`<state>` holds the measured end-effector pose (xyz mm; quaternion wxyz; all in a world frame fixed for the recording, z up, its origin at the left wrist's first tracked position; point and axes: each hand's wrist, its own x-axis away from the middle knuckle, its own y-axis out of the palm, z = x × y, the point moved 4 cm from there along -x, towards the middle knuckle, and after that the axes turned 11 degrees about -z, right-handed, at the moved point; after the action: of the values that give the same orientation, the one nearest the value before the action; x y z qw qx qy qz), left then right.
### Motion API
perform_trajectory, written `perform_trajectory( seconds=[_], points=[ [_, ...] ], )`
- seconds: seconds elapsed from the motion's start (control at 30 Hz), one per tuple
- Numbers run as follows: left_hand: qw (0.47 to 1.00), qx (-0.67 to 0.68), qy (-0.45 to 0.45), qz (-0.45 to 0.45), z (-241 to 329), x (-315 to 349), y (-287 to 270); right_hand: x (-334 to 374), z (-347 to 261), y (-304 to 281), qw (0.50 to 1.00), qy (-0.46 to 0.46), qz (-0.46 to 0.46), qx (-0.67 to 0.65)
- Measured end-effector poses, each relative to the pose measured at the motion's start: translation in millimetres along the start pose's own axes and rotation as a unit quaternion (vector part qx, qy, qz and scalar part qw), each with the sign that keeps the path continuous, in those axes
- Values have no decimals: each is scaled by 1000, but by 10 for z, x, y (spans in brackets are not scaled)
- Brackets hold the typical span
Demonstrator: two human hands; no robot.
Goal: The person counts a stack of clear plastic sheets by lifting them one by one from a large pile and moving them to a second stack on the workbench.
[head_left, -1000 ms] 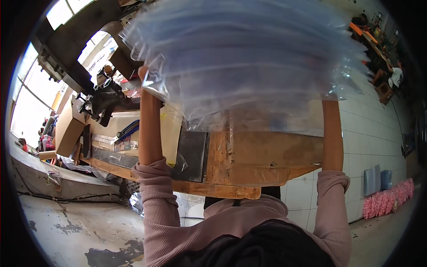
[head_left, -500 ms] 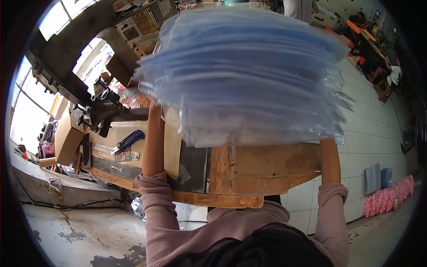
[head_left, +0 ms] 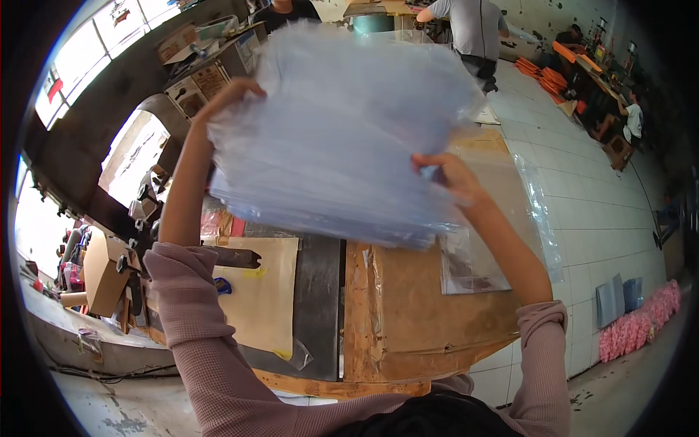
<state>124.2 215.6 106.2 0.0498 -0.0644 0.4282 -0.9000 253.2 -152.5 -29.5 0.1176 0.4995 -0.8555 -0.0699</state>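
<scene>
A thick stack of clear, bluish plastic sheets (head_left: 328, 146) is held up over the worktable, blurred by motion. My left hand (head_left: 237, 95) grips its far left side, with the fingers partly hidden by the plastic. At the stack's right side my right hand (head_left: 453, 176) is closed on the edge, thumb on top. Both forearms reach forward around the stack, which hides the table behind it. More clear plastic sheets (head_left: 477, 266) lie on the table under my right forearm.
A dark metal press (head_left: 80, 153) stands at the left, its bar (head_left: 237, 257) jutting over a tan board (head_left: 266, 291). Brown covering (head_left: 437, 328) lies on the table's right half. Pink bundles (head_left: 637, 324) sit on the tiled floor. Other people (head_left: 477, 29) are further back.
The stack has shifted left and tilted, its top face now showing. My hands have moved from its near lower corners to its far left and right sides. The view reaches further ahead.
</scene>
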Motion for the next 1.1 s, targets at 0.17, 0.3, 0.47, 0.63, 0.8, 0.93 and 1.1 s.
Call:
perform_trajectory(
  seconds=[0.17,0.3,0.47,0.63,0.8,0.93,1.1],
  points=[
    [980,57,-165,-96,-459,-29,903,-255,525,-266,977,29,18,-212],
    [958,160,-207,-117,-583,261,1020,-243,336,-118,986,86,52,-135],
    [916,327,-187,-137,-662,375,1172,-380,186,-170,983,60,-10,-174],
    [899,358,-220,-121,-863,443,1175,-407,291,-265,993,31,48,-104],
    [895,381,-218,-73,-815,368,1124,-467,459,-304,987,47,61,-140],
    [926,314,-209,14,-653,579,923,-291,247,-30,990,6,45,-136],
    [977,130,-87,146,372,1270,1077,-45,122,-453,998,-61,15,-10]
  ],
)
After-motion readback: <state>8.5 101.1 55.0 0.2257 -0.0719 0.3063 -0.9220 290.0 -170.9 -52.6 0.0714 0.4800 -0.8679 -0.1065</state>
